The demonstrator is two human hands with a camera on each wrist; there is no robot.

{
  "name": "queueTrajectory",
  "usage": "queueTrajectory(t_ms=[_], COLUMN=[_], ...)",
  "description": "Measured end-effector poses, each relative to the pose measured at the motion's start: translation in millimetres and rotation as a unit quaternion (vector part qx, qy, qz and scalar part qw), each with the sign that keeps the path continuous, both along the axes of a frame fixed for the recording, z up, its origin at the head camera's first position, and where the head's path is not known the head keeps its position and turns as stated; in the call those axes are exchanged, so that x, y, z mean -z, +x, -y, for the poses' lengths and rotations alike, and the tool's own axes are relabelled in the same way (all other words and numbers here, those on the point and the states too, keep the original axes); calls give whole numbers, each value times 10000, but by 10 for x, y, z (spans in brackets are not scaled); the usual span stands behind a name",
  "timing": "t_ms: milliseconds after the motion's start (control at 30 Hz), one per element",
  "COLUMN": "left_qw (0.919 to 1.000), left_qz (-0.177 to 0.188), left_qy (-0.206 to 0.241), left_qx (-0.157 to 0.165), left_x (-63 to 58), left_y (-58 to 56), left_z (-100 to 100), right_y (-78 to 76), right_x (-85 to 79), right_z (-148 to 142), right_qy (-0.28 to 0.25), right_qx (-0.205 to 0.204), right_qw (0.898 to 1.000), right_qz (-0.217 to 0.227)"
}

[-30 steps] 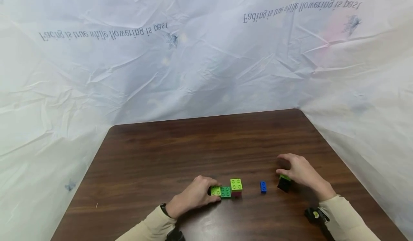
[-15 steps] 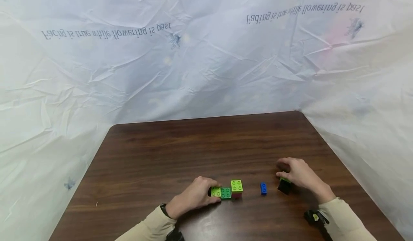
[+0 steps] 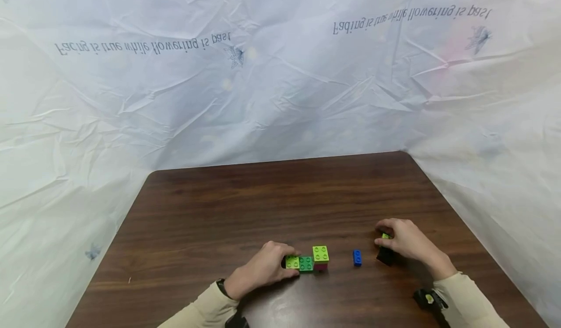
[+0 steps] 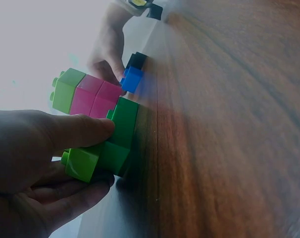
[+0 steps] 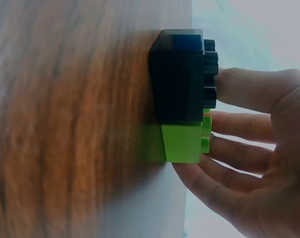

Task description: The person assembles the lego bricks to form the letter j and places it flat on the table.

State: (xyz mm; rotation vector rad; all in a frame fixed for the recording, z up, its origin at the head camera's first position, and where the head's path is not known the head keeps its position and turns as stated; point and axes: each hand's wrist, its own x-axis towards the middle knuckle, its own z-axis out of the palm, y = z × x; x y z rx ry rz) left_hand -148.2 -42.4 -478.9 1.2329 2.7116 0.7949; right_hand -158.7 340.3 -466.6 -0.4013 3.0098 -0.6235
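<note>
My left hand (image 3: 265,265) grips the end of a joined row of toy building bricks, thumb and fingers on either side of a lime brick (image 4: 83,163). That brick sits on green bricks (image 4: 123,121), whose far end carries pink bricks (image 4: 85,95) topped by another lime brick (image 3: 320,253). My right hand (image 3: 408,241) is curved around a separate lime brick (image 5: 182,144), its thumb on the near side and fingers on the far side. A black brick (image 5: 178,82) stands right beside it, below the thumb. How firmly those fingertips press is partly hidden.
Between the two hands a small blue brick (image 3: 357,258) lies on the brown wooden table (image 3: 263,201). White printed sheeting (image 3: 280,84) hangs behind the table and along both sides.
My right hand has come down slightly towards the table, and the lime brick now shows between thumb and index finger. The left hand keeps its hold on the joined bricks.
</note>
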Motion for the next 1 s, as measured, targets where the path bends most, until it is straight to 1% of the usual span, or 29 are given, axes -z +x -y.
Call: queueTrajectory(t_ms=[167,333,500,733,1000], left_qw=[10000,10000,10000,10000,10000], left_qz=[1,-12,14,35,56], left_qy=[3,12,-9,-23,27], left_qx=[-25,-13,3,-28,1], left_x=[-5,-1,3,3,1], left_y=[-4,-9,-2,-3,-4], left_z=[-3,-5,-12,-11,-10], right_y=[-15,-20,4,-15,-12], right_x=[-15,-27,-20,-54,-61], right_z=[-3,-12,-39,-73,-70], right_qy=[22,52,133,376,278], right_qx=[-25,38,186,404,354], right_qw=[10000,9998,9994,9976,9981], right_qz=[41,164,252,423,427])
